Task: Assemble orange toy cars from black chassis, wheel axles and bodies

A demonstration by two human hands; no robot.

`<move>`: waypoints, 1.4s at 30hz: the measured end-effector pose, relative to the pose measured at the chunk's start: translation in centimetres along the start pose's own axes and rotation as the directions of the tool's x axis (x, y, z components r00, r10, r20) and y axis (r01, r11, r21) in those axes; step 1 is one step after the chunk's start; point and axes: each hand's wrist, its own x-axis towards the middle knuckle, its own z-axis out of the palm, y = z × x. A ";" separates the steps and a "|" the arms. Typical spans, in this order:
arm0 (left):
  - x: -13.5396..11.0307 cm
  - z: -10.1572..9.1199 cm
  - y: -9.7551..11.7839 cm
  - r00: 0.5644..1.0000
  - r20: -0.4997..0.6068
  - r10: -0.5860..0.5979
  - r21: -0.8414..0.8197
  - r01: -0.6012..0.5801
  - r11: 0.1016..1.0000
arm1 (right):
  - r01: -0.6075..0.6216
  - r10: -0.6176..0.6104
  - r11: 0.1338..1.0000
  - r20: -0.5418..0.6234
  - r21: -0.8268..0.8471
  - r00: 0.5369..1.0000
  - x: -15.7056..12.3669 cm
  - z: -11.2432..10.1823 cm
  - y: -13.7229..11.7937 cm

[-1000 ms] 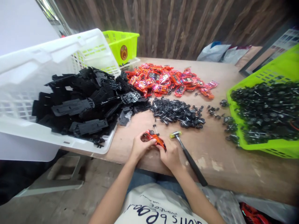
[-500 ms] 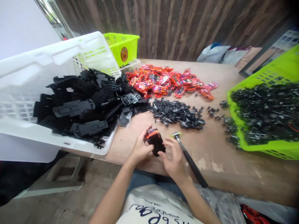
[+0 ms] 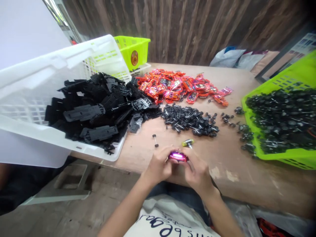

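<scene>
at the wooden table (image 3: 232, 128), left hand (image 3: 159, 165) and right hand (image 3: 198, 168) both grip a toy car (image 3: 178, 156), perhaps squeezing its parts together, which calls next for even pressure.

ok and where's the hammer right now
In the head view, the hammer lies on the table a little right of centre, its head between the right hand and the pile of black wheels; most of its handle is hidden.

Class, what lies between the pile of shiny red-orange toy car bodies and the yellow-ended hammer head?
The head view shows a heap of small black wheels on thin silvery axles lying there.
</scene>
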 end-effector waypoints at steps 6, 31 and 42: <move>0.7 -2.9 -2.8 0.979 -0.055 -0.198 0.111 0.203 0.973 | -0.098 0.095 0.994 -0.064 -0.045 0.993 -1.4 -4.3 1.5; 12.2 -9.5 -12.7 0.990 -0.140 -0.028 0.661 0.114 0.742 | 0.093 -0.040 0.994 0.570 -0.064 0.821 5.2 11.5 -3.9; 13.6 -11.0 -13.0 0.976 0.193 -0.100 0.803 -0.098 0.588 | 0.268 -0.193 0.963 0.619 -0.029 0.761 5.0 19.3 -4.8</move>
